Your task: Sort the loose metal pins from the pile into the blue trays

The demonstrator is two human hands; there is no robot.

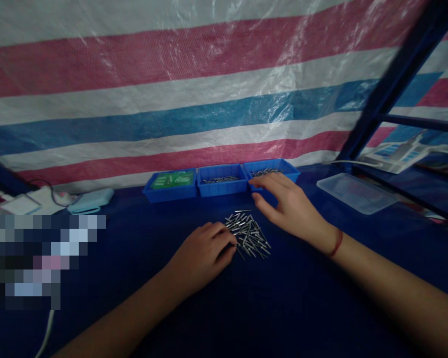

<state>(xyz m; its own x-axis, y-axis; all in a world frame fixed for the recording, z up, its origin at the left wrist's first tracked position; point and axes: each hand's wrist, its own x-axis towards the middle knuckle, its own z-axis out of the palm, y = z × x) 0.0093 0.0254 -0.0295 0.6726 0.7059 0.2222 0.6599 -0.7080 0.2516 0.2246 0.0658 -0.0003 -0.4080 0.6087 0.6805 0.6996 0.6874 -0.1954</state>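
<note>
A loose pile of thin silvery metal pins (248,234) lies on the dark blue table. My left hand (205,251) rests at the pile's left edge, its fingers curled together; what they hold, if anything, is hidden. My right hand (289,204) is raised behind and right of the pile, thumb and fingers apart with nothing seen between them. Its fingertips are near the front of the right blue bin (293,174), which contains similar pins. The middle blue bin (223,188) also has metal pins in it. Green and whitish pieces are in the left blue bin (173,194).
A clear plastic lid (354,193) lies to the right, near a dark blue metal frame (381,99). At the left are a light blue case (93,200), a white cable (47,330) and a pixelated area. A striped sheet (171,114) hangs behind the bins.
</note>
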